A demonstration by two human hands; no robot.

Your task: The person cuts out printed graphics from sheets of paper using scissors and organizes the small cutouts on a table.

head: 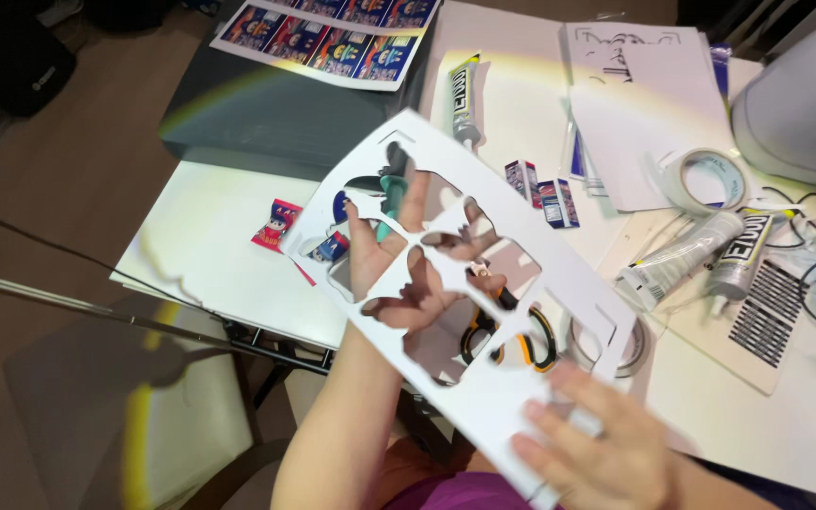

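Two hands were busy with one big white card sheet full of cut-out holes (484,378), held up tilted over the near edge of the white tabletop (210,246). The right hand (597,453) pinched the sheet's lower corner, fingers spread flat on top of it, a bit blurry. The left hand (408,269) sat behind the sheet, so you only caught it through the holes; fingers looked loosely curled, and I honestly couldn't tell if it was gripping anything. A teal-handled craft knife (391,194) showed through an upper hole right by those fingers, but whether it was in the hand or lying on the tabletop, no idea.

Under the sheet lay orange-and-black scissors (512,335), partly covered. A small printed paper figure in red and blue (279,225) lay just left of the sheet. Farther back: a clear tape roll (705,179), two white glue tubes (687,257) lying side by side, two tiny folded printed boxes (542,192), and a printed colour sheet of figures (332,38) on a grey box (276,113).
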